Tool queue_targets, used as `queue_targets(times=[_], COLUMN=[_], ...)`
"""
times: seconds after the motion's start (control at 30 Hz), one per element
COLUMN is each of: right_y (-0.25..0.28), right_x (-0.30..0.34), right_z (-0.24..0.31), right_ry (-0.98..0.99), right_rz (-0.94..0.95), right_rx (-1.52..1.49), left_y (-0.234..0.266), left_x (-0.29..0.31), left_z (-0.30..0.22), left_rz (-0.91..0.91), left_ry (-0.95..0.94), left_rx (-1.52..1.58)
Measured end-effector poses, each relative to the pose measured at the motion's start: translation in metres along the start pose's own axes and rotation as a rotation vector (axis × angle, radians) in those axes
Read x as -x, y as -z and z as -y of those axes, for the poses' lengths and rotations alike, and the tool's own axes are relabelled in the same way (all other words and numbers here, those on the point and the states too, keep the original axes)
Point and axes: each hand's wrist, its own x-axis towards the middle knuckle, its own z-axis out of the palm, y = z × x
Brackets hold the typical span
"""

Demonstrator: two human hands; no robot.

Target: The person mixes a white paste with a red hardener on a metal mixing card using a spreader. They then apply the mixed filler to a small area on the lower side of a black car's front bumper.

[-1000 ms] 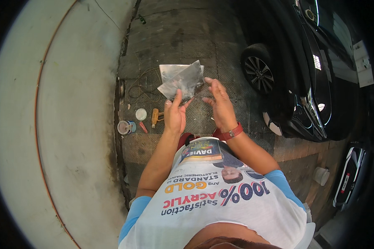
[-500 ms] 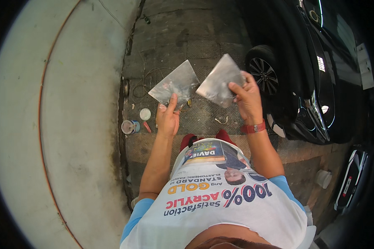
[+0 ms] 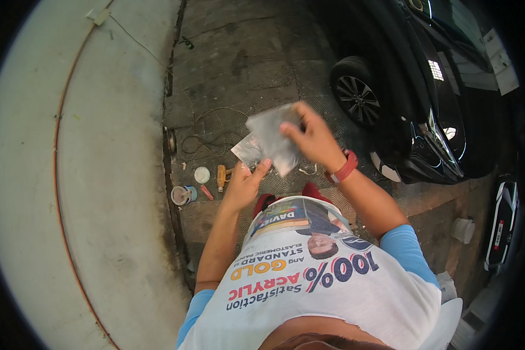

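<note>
Right hand (image 3: 316, 139) grasping upper sheet (image 3: 272, 133), blurred; left hand (image 3: 243, 188) grasping lower sheet (image 3: 248, 150) — the two sheets, apart half a second earlier, now overlap.

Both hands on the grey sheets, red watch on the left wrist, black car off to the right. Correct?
No: in the head view the red watch is on the wrist of the right hand, not the left hand. Both hands on the grey sheets, black car off to the right: correct.
</note>
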Motion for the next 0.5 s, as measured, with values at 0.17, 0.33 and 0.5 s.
queue_targets(times=[0.17,0.33,0.5], right_y=[0.007,-0.007,-0.016], right_x=[-0.005,0.0,0.012], right_z=[-0.005,-0.017,-0.006], right_ry=[-0.043,0.003,-0.183], right_rz=[-0.078,-0.129,0.099], right_rx=[-0.09,-0.033,-0.174], left_y=[-0.003,0.009,0.015], left_x=[-0.003,-0.008,-0.006], left_z=[-0.004,0.001,0.027], left_rz=[0.043,0.057,0.188], left_ry=[-0.047,0.046,-0.009], left_rx=[-0.074,-0.211,0.574])
